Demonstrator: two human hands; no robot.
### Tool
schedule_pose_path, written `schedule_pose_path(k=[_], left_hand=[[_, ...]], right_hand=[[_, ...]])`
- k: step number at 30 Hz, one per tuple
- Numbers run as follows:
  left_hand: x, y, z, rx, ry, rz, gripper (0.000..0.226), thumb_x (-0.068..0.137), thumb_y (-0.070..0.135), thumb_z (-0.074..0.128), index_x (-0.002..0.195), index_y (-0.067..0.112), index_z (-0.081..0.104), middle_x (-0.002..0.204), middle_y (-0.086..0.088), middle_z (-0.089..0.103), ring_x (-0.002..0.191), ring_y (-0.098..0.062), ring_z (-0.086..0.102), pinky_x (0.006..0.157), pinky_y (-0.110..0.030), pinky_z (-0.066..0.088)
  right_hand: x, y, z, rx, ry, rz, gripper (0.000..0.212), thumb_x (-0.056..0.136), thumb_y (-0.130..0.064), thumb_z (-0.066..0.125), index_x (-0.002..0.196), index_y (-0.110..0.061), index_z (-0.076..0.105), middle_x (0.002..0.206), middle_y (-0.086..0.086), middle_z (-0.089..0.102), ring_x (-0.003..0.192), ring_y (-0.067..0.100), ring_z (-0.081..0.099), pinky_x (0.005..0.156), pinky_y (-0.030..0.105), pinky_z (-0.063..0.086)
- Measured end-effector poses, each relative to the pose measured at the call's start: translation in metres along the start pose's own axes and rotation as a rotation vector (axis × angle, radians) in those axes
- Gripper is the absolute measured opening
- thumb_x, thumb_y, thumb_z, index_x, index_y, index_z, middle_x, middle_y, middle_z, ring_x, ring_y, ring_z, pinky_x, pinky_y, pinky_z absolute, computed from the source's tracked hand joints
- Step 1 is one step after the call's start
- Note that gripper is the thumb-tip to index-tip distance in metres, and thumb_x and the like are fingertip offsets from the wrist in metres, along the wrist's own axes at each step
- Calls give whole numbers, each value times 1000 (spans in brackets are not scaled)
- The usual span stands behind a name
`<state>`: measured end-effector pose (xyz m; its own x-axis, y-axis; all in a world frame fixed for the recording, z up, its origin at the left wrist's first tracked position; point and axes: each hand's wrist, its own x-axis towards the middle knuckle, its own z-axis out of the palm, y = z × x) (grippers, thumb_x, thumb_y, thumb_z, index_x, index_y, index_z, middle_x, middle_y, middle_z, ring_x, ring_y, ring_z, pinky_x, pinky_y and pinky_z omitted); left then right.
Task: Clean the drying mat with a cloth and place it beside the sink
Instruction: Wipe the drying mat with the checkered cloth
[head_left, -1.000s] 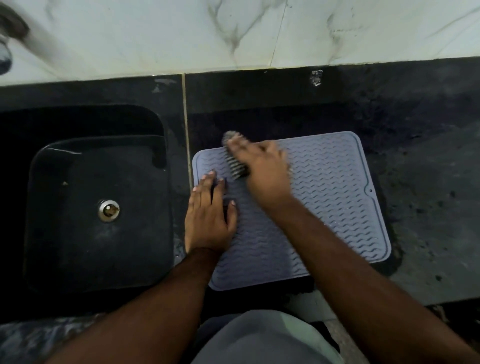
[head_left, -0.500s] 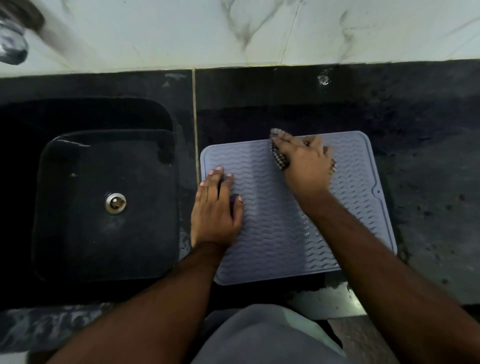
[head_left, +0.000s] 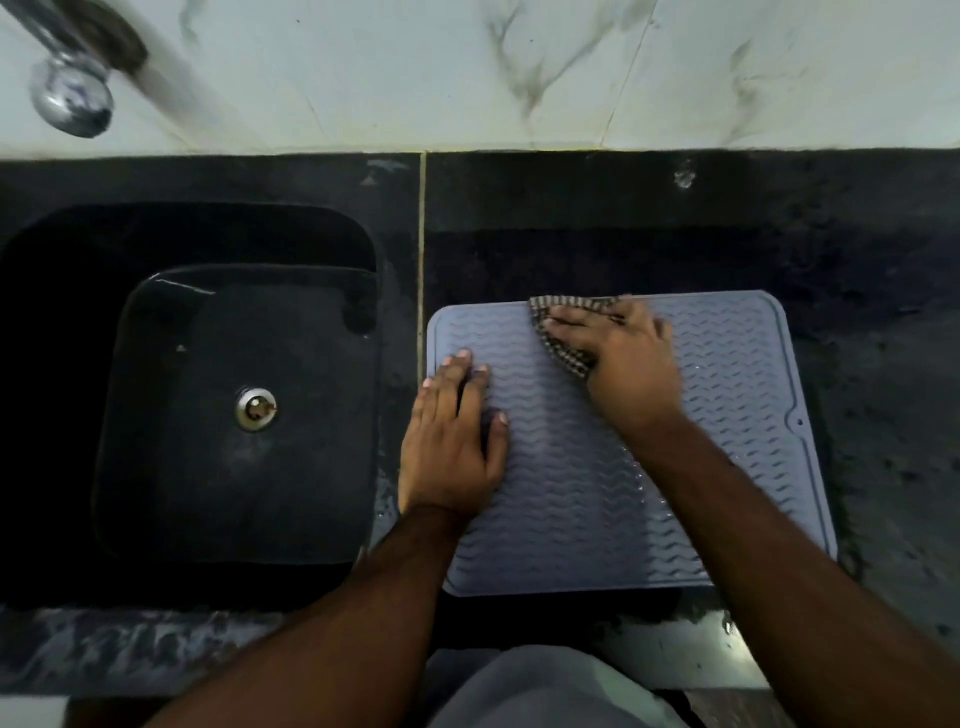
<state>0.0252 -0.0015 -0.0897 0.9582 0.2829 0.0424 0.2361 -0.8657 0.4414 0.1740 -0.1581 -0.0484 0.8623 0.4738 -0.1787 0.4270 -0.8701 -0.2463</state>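
Drying mat (head_left: 727, 415), grey, ridged: flat on tabletop (head_left: 857, 260), beside sink (head_left: 234, 415). Left hand (head_left: 447, 441) grip spread flat on mat. Right hand (head_left: 623, 358) grip presses checked cloth (head_left: 561, 353), fingers extended.

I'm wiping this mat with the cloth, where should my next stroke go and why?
Probably sweep the cloth toward you and rightward. The right hand presses it at the mat's far edge, droplets glint nearer you, and the left hand pins the sink-side edge.
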Motion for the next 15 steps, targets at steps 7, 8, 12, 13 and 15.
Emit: schedule_pose_path(k=[7,8,12,13,15], left_hand=[[0,0,-1,36,-42,-58,46,96,35,57,131,6,57,138,-23,55,136,-43,47,120,-49,31],[0,0,0,37,-58,-86,44,94,35,58,128,7,58,131,-24,58,131,-45,50,119,-50,31],[0,-1,1,51,-75,-73,45,98,38,53,131,8,56,142,-22,52,137,-41,45,122,-49,28],[1,-1,1,46,-68,-56,49,99,39,52,138,9,54,149,-19,48,142,-37,41,123,-48,26],[1,-1,0,22,-37,-31,56,100,40,51,148,12,48,159,-11,39,149,-28,34,124,-47,24]], right_hand=[[17,-90,1,137,-9,-258,53,95,-38,37,147,-47,39,151,-25,43,121,19,38,93,40,31],[20,-99,10,93,-59,-306,53,99,-39,37,152,-47,31,153,-25,40,124,20,37,97,41,32],[21,-79,22,28,-32,-330,49,104,-37,41,151,-47,31,150,-22,46,122,20,39,93,41,31],[16,-67,19,49,3,-302,49,101,-34,47,147,-49,38,145,-17,52,118,19,40,93,42,32],[10,-38,8,92,28,-159,58,93,-23,55,141,-54,45,132,0,57,114,19,40,96,44,36]])
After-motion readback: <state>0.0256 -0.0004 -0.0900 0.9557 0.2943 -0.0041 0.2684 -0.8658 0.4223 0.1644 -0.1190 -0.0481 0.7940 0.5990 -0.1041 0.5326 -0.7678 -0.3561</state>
